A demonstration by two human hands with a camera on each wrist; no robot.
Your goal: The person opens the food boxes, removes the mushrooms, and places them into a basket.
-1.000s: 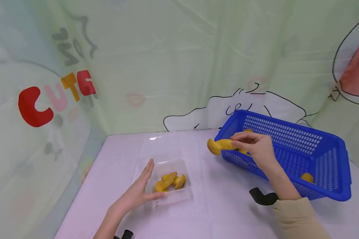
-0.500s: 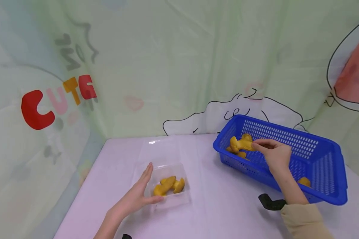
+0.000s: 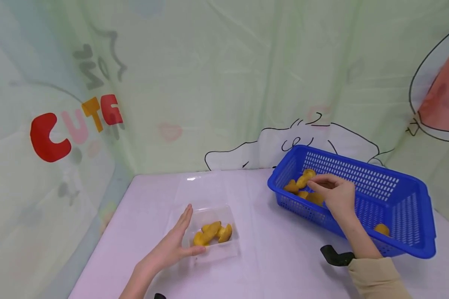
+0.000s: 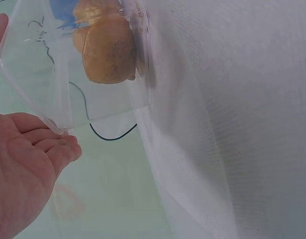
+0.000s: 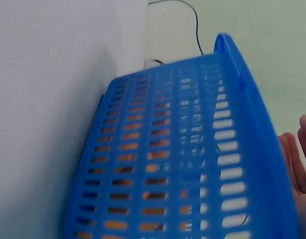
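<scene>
My left hand lies along the left side of a clear plastic box, fingers extended and thumb at its front edge. Several yellow mushrooms lie in that box; the left wrist view shows one mushroom through its wall. My right hand is over the left part of a blue mesh basket, fingers bent and nothing visibly held. Its fingertips overlap a mushroom in the head view, and another mushroom lies just below. In the right wrist view the basket wall hides most of the contents.
A single mushroom lies in the basket's near right part. Box and basket stand on a white-covered table, with a printed curtain behind and to the left. A black strap-like piece sits at the right wrist.
My right hand carried a mushroom from the basket's left edge in over the basket and let go of it there; it now lies among the others. My left hand has stayed at the box.
</scene>
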